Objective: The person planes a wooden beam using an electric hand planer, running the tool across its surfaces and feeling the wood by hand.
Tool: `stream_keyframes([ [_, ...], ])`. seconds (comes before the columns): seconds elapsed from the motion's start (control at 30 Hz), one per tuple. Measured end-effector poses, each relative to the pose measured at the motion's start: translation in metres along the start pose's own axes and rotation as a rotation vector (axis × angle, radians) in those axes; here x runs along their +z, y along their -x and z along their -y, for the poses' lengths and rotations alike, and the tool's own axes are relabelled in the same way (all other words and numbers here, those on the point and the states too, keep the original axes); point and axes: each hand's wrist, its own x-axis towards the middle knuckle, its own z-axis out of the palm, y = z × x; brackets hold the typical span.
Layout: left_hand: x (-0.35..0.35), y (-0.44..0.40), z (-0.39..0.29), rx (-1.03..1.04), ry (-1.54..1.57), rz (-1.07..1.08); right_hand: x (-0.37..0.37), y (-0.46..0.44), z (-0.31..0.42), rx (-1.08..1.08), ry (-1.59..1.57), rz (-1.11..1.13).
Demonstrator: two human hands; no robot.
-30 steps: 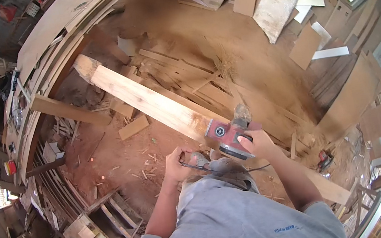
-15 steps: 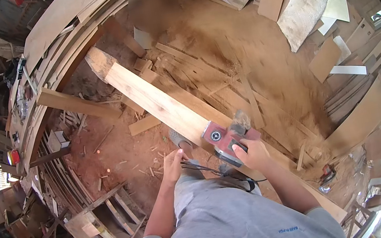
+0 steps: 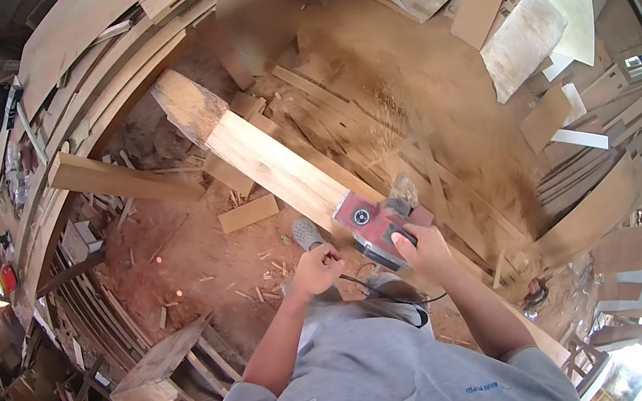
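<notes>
My right hand [image 3: 425, 249] is wrapped round the handle of a red electric planer [image 3: 375, 226]. The planer rests on a long pale wooden beam [image 3: 274, 166], which runs diagonally from upper left to lower right. Shavings spray from its side outlet. My left hand [image 3: 319, 270] is closed, held left of the planer and apart from the beam. A black power cord [image 3: 356, 281] leads from beside its curled fingers toward the planer and my body; the grip on it is partly hidden. The beam's far end is rough and brown.
A post-like timber [image 3: 123, 178] juts in at left. Stacked curved boards [image 3: 85, 94] line the upper left. A short wood block [image 3: 248, 214] and scraps lie on the dirt floor. Sheet offcuts [image 3: 525, 37] are piled at right. A wooden frame [image 3: 163, 365] stands lower left.
The view has shifted slightly. My left hand has moved a little to the right, its fingers more curled. The planer stays on the beam in my right hand, still throwing shavings.
</notes>
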Motion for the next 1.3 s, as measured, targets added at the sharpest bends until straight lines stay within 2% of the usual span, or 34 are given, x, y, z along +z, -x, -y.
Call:
stream_keyframes([
  [0.37,-0.073,-0.01,-0.013,-0.049,-0.053,0.067,0.048,-0.086,0.078,-0.082,0.017,-0.031],
  [0.87,-0.102,-0.013,0.02,-0.032,0.0,0.068,0.106,-0.189,0.17,-0.115,0.026,-0.069],
  [1.3,-0.119,-0.008,0.009,-0.036,-0.037,0.02,0.141,-0.259,0.235,-0.203,-0.011,-0.086],
])
